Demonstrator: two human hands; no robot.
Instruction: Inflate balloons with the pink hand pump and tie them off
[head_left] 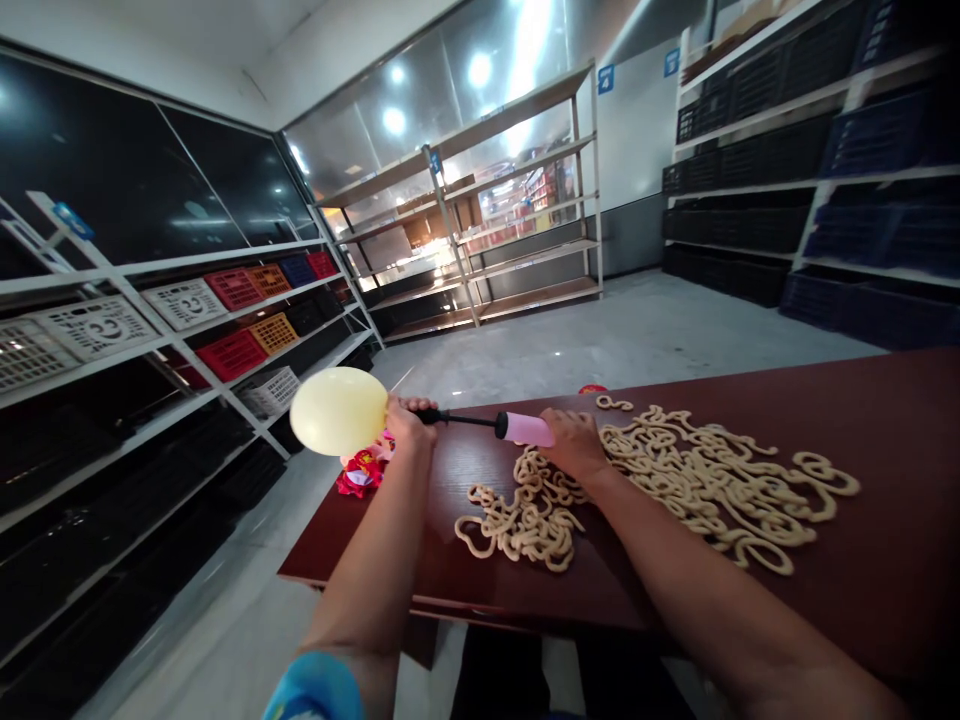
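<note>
inflated pale yellow balloon [339, 411], fitted on pink pump [517, 428]

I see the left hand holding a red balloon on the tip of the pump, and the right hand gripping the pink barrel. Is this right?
Not quite. The head view shows the balloon is pale yellow, not red. The rest holds: the left hand holds it on the tip of the hand pump, and the right hand grips the pink barrel.

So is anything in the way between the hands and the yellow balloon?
Nothing visible. The left hand holds the balloon at the tip of the pump, and the right hand holds the pump. The flat balloons lie lower, on the table.
</note>
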